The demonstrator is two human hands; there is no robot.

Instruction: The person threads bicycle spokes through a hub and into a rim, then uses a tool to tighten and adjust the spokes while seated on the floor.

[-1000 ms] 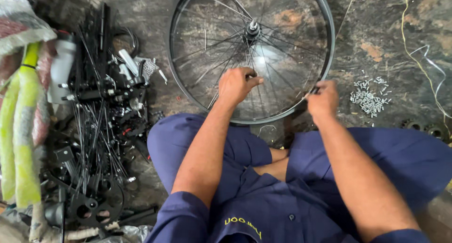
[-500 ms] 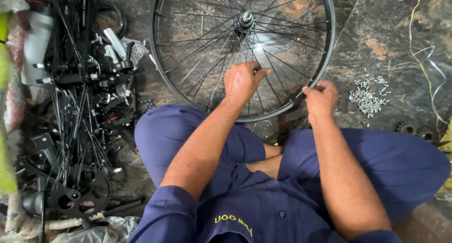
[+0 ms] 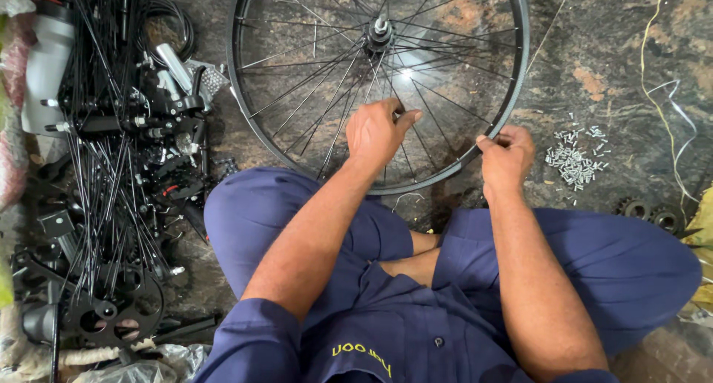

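A black bicycle wheel (image 3: pixel 512 93) with thin spokes and a silver hub (image 3: pixel 379 28) lies flat on the stone floor in front of my crossed legs in blue trousers. My left hand (image 3: pixel 377 131) reaches in among the spokes near the lower middle of the wheel, its fingers pinched around a spoke. At the lower right of the rim, my right hand (image 3: pixel 506 156) pinches a small part against the rim's edge. What sits between those fingertips is too small to make out.
A heap of small silver spoke nipples (image 3: pixel 573 160) lies to the right of the wheel. On the left sit loose black spokes (image 3: pixel 111 182), black bike parts, a chainring (image 3: pixel 115 316) and a grey bottle (image 3: pixel 46 64). Two small cogs (image 3: pixel 652 214) rest by my right knee.
The view has shifted, so the wheel sits higher and more centred. My left hand has moved slightly along the spokes. My right hand stays at the rim.
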